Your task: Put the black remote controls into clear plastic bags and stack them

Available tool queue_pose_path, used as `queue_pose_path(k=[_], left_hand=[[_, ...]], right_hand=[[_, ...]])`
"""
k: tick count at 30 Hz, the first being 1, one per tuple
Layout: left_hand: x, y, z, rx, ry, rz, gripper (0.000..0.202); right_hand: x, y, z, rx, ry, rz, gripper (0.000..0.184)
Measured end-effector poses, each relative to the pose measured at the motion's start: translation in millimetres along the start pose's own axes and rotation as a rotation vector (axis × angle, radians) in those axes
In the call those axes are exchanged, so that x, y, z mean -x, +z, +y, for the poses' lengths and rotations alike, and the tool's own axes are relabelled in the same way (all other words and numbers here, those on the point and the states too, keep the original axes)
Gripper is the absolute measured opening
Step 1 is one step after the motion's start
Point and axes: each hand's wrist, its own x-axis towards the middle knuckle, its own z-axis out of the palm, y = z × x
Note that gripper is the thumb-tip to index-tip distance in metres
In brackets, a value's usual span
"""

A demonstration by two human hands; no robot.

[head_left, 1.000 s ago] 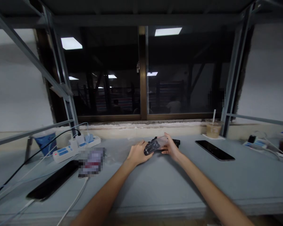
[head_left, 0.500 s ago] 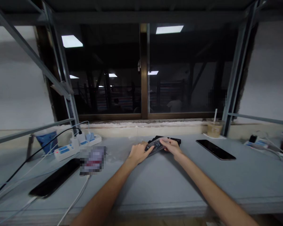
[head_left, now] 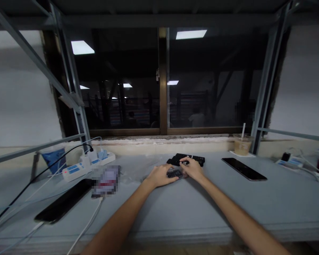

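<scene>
A small black remote-like device in a clear plastic sleeve [head_left: 174, 173] lies flat on the grey bench top [head_left: 175, 209]. My left hand [head_left: 161, 176] rests on its left end with the fingers curled over it. My right hand [head_left: 192, 167] presses on its right end, fingers bent. Just behind my hands lie more black remotes [head_left: 190, 158] side by side.
A dark phone [head_left: 244, 169] lies to the right, with a plastic cup with a straw [head_left: 241, 143] behind it. At left are a white power strip [head_left: 87, 163] with chargers, a black phone [head_left: 63, 204] on a cable, and a blurred packet [head_left: 106, 180]. A window [head_left: 162, 81] lies ahead.
Both hands have lowered the sleeved device from a raised, tilted hold down onto the bench top, and now press it flat.
</scene>
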Motion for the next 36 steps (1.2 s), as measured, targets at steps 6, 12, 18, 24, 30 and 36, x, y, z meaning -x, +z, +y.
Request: queue_pose_path(k=[6, 12, 18, 24, 30, 36], left_hand=[[-2, 4.7, -9, -0.039, -0.064, -0.02, 0.033], [-4, -5.1, -17, -0.093, -0.134, 0.036, 0.033], [-7, -10.2, -36, -0.373, -0.471, 0.175, 0.029], [-2, 3.3, -51, -0.376, -0.594, -0.006, 0.028], [-5, -2.7, -47, -0.36, -0.49, 0.022, 0.031], [-6, -11.1, -34, -0.376, -0.404, 0.276, 0.028]], right_hand=[[-1, -14, -6, 0.248, -0.048, 0.206, 0.016], [-5, -16, 8, 0.514, -0.093, 0.124, 0.029], [-5, -15, 14, 0.654, -0.123, 0.091, 0.027], [-7, -18, 17, 0.594, -0.142, 0.099, 0.025], [-9, -17, 20, 0.491, -0.127, 0.123, 0.033], [-15, -13, 25, 0.348, -0.09, 0.078, 0.045]])
